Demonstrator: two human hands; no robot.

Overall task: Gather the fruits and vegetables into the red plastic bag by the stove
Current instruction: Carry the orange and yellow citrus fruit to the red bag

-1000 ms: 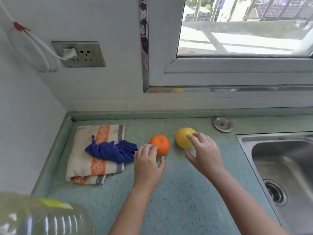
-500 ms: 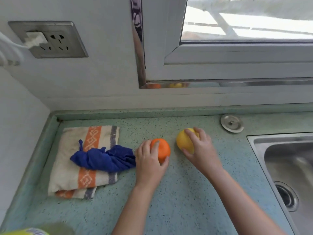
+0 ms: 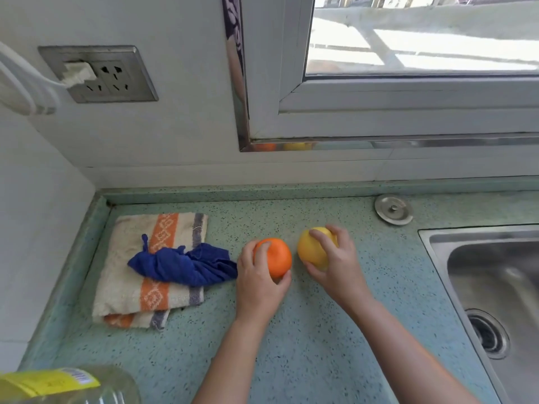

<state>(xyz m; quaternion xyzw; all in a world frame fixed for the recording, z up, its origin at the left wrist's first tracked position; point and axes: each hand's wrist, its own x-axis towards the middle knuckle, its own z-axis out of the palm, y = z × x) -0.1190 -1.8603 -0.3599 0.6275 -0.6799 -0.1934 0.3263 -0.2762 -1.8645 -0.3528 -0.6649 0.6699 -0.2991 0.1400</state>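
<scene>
An orange (image 3: 277, 257) sits on the green speckled counter (image 3: 309, 339); my left hand (image 3: 256, 279) grips it, fingers over its left side and thumb under its near edge. Just to its right a yellow lemon-like fruit (image 3: 313, 252) is held by my right hand (image 3: 338, 265), whose fingers curl over its top and thumb wraps its near side. The two fruits lie close together without touching. The red plastic bag and the stove are out of view.
A striped beige and orange towel (image 3: 128, 287) with a crumpled blue cloth (image 3: 183, 265) on it lies left. A steel sink (image 3: 495, 287) sits right, a round metal cap (image 3: 393, 209) behind. A clear bottle with yellow label (image 3: 67, 384) stands at bottom left. Wall socket (image 3: 102, 74) above.
Both hands have gone from touching the fruits to wrapping round them: the left thumb now sits under the orange, and the right hand's fingers and thumb enclose the yellow fruit.
</scene>
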